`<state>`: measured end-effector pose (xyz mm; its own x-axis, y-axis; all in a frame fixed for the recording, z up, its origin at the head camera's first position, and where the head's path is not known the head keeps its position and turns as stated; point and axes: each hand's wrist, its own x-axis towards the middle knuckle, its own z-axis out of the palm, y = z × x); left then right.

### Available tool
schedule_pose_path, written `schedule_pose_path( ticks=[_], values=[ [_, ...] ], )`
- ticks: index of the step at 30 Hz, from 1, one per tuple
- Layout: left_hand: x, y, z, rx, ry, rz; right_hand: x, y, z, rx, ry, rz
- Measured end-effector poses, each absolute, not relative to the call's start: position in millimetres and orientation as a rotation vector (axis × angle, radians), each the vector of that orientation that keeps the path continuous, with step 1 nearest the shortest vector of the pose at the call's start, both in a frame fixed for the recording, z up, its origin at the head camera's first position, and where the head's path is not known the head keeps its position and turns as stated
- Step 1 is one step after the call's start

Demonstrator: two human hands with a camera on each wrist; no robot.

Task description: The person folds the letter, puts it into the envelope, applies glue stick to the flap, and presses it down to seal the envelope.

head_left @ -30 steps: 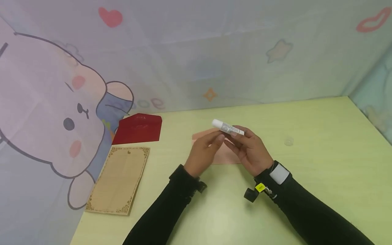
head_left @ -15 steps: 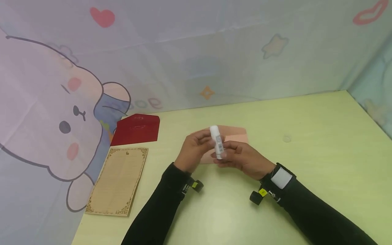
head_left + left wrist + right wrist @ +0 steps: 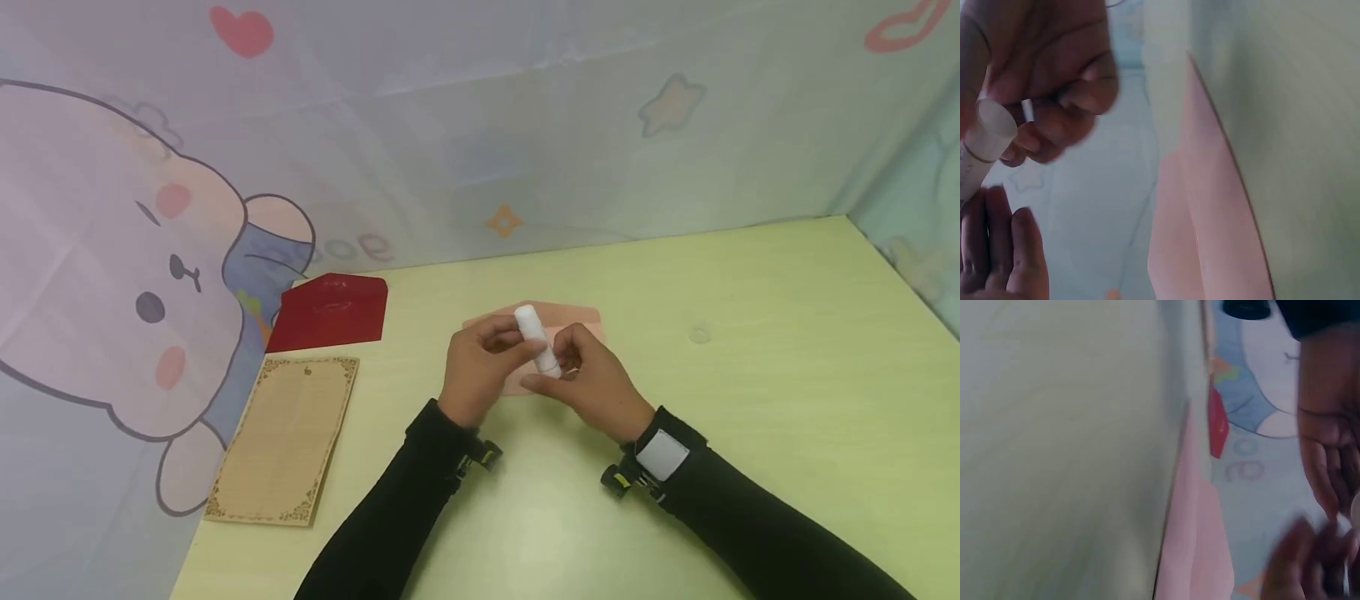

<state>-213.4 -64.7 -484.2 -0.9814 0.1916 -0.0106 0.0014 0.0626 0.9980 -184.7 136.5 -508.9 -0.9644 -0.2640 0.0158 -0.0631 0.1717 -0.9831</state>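
Observation:
A white glue stick (image 3: 531,327) is held slanted above a pink envelope (image 3: 588,314) lying with its flap raised on the table. My left hand (image 3: 480,367) grips the tube, its thumb across the front. From the other side, my right hand (image 3: 600,392) has its thumb and curled fingers about the tube's lower end. The left wrist view shows that round end of the glue stick (image 3: 991,134) beside the curled right hand (image 3: 1054,69), with a small pale sliver among its fingers. In the right wrist view the right fingers (image 3: 1307,562) are blurred.
A red envelope (image 3: 330,312) lies at the back left. In front of it is a tan sheet stack with a decorated border (image 3: 281,442). A small clear ring-like piece (image 3: 700,333) lies to the right on the pale yellow table (image 3: 787,400). A printed cloth (image 3: 420,125) hangs behind.
The glue stick has turned from nearly level to steeply slanted and come lower. The left hand now grips its tube, while the right hand has shifted from the tube to its lower end.

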Motion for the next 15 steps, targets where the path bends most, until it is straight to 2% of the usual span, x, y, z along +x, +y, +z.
schedule_pose_path(
  ticks=[7, 10, 15],
  values=[
    [-221.7, -80.6, -483.4, 0.307, 1.934, 2.085, -193.4, 151.5, -510.1, -0.509, 1.642, -2.021],
    [-222.1, -79.7, -483.9, 0.288, 1.945, 2.113, -193.9, 150.8, -509.4, -0.474, 1.708, -2.041],
    [-216.9, -69.3, -484.7, 0.163, 2.003, 2.184, -189.8, 144.2, -506.9, -0.256, 2.07, -2.042]
  ],
)
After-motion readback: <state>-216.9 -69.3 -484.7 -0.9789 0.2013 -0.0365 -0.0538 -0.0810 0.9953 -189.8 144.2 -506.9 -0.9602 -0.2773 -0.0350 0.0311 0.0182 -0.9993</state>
